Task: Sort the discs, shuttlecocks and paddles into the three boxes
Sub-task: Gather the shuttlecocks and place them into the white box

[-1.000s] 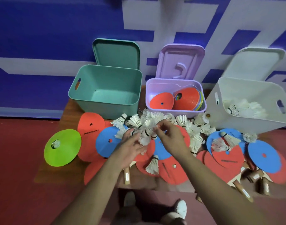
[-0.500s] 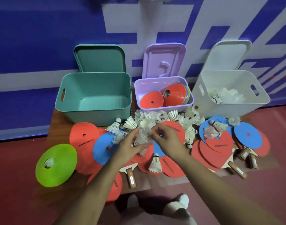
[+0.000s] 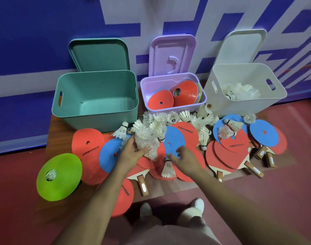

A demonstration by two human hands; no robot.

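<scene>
The bunch of shuttlecocks [image 3: 146,137] sits in the left hand [image 3: 131,152], whose fingers and thumb are curled round the feathered skirts, just above the discs in the middle of the bench [image 3: 169,185]. Half a second ago both hands were working at that bunch together. Now the right hand [image 3: 186,160] has come away and hangs with loose, spread fingers, holding nothing, over a blue disc [image 3: 174,140] and just beside a lone shuttlecock [image 3: 167,169] standing cork-up on a red paddle.

This looks like gathering still under way: the free hand seems set to add the lone one to the bunch before anything goes to the white box [image 3: 220,103] on the right, which already holds shuttlecocks. More lie scattered in front of the purple box [image 3: 176,109], which holds discs. The green box [image 3: 98,119] has nothing in it, and paddles [image 3: 229,156] and discs, a green disc [image 3: 63,177] among them, cover the bench, so much sorting remains.
</scene>
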